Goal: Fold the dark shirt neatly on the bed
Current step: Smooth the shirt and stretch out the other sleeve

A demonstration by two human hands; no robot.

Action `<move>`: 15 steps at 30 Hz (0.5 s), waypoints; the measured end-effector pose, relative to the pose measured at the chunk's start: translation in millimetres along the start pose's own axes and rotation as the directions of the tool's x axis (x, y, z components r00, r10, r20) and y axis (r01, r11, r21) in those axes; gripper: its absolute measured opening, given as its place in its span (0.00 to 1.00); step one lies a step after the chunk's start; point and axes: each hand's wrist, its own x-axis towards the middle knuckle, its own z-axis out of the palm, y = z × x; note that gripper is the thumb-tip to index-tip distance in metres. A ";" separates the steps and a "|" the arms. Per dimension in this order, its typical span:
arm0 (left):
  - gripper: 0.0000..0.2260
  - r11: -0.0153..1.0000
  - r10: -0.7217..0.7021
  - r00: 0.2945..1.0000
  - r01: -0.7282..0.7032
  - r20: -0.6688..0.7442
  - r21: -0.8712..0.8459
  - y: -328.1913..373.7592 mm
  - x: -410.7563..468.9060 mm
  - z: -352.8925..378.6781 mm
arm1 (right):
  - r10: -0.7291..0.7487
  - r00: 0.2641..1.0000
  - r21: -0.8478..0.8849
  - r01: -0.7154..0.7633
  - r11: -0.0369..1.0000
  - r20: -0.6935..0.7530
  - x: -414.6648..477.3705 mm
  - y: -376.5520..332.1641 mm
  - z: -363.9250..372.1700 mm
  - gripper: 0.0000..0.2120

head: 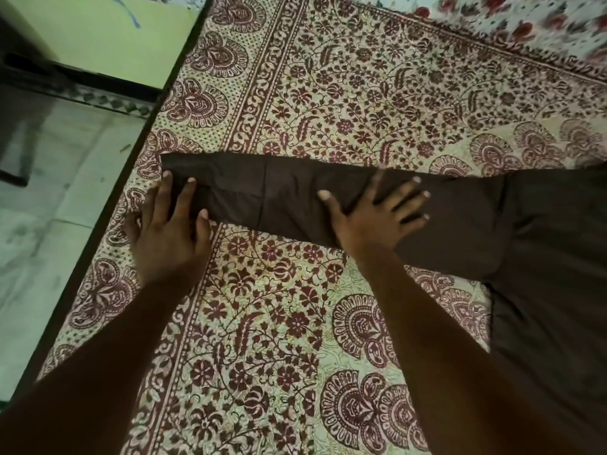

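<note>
The right hand (374, 215) lies flat, fingers straight and spread, and presses on the middle of the extended sleeve (262, 195) of the dark shirt (551, 257); it grips nothing. The left hand (167, 231) is also flat with straight fingers. Its fingertips rest on the cuff end of the same sleeve and its palm lies on the bedspread (361, 93) at the sleeve's near edge. The sleeve runs as a straight band from the cuff rightward to the shirt body, which lies beyond the right hand at the right of the view. The shirt rests on the maroon-and-cream patterned bedspread. A dark bed frame (157, 103) borders the left side, with the floor (49, 208) beyond it.
</note>
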 end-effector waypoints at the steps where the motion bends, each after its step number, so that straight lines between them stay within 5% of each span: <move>1: 0.25 1.000 -0.002 1.000 0.002 0.001 0.004 -0.4 0.3 -0.4 | -0.117 0.992 -0.053 0.120 0.991 0.048 -3.0 -13.3 0.6 0.55; 4: 0.26 1.000 -0.012 1.000 0.012 0.019 0.001 1.1 1.0 -3.2 | -0.473 0.861 -0.050 0.489 0.871 0.187 -15.5 -28.8 -3.2 0.45; 6: 0.27 1.000 -0.017 1.000 0.016 0.025 0.006 2.0 0.7 -4.6 | -0.574 0.812 -0.009 0.579 0.816 0.107 -16.8 -14.7 -8.4 0.38; 9: 0.27 1.000 -0.016 0.999 0.015 0.031 0.004 1.5 2.2 -3.2 | -0.241 0.957 -0.019 0.241 0.970 -0.161 -6.7 37.2 -11.3 0.39; 12: 0.27 1.000 -0.018 1.000 0.018 0.020 0.004 1.1 1.3 -2.6 | 0.201 0.970 0.127 -0.184 0.975 -0.137 15.6 76.0 -18.2 0.51; 15: 0.27 1.000 -0.012 1.000 0.012 0.018 0.001 1.2 1.3 -2.4 | 0.138 0.990 0.043 -0.137 0.990 -0.021 24.5 50.8 -19.4 0.57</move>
